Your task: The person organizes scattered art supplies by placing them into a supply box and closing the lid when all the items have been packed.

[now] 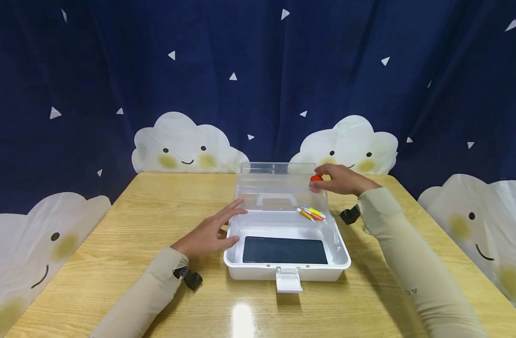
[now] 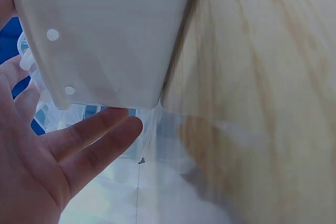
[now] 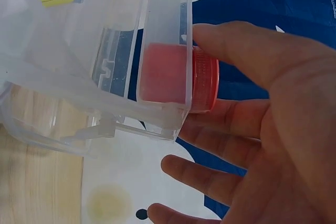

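Observation:
A white plastic case (image 1: pixel 289 273) stands on the table with its clear lid (image 1: pixel 279 168) raised at the back. At its back right corner my right hand (image 1: pixel 340 180) pinches a small red jar (image 1: pixel 316 178) with a ribbed lid. In the right wrist view, the jar's body sits behind a wall of the translucent compartment (image 3: pixel 164 77), while the red rim sticks out by my thumb. My left hand (image 1: pixel 207 234) spreads its fingers at the case's left side; in the left wrist view, fingertips are right at the case's end wall (image 2: pixel 105 40).
A dark flat rectangular thing (image 1: pixel 285 251) lies in the case's bottom. Several small yellow and orange tubes (image 1: pixel 311 214) with white caps lie in the translucent part at the right. A latch (image 1: pixel 288 281) hangs down in front. Behind the wooden table (image 1: pixel 177 197) hangs a blue curtain (image 1: pixel 258 70).

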A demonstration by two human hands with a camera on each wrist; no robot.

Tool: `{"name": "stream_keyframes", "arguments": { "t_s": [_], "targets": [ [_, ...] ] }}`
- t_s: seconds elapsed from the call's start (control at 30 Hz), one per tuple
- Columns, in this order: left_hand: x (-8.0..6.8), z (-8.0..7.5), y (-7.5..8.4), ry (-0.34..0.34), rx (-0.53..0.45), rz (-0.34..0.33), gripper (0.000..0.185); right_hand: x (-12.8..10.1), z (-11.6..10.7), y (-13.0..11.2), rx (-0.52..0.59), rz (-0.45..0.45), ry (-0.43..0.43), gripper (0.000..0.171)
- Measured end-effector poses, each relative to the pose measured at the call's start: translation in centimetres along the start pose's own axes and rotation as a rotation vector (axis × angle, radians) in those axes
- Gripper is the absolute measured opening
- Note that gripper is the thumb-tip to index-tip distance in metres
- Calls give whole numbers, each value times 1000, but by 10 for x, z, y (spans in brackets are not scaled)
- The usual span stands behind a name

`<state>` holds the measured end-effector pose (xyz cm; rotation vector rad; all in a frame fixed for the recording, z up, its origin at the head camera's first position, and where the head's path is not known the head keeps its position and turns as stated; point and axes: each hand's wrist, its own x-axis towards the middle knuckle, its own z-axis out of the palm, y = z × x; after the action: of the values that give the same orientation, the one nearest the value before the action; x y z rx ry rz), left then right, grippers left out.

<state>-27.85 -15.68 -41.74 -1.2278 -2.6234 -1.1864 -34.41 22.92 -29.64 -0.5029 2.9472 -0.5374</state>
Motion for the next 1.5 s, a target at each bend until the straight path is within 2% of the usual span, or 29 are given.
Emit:
{"name": "stream_keyframes", "arguments": {
  "t_s": [0.27, 0.5, 0.93, 1.17, 1.33, 1.5],
  "targets": [
    [0, -1, 2, -2, -1, -2, 62, -2, 0, 1, 7, -15, 6, 59],
    [1, -3, 2, -5, -2, -7, 63, -3, -1, 6, 29, 0, -17, 68],
    [0, -3, 3, -2, -7, -8, 62, -16, 1, 23, 67, -40, 68, 67],
    [-6, -10, 37, 8, -70, -18, 61, -27, 9, 41, 79, -56, 85, 63],
    [-4, -4, 22, 8, -45, -14, 62, -31, 14, 52, 88, -27, 82, 61],
    [-2, 0, 5, 6, -22, -12, 63, -35, 18, 64, 86, 7, 86, 70]
  ]
}}
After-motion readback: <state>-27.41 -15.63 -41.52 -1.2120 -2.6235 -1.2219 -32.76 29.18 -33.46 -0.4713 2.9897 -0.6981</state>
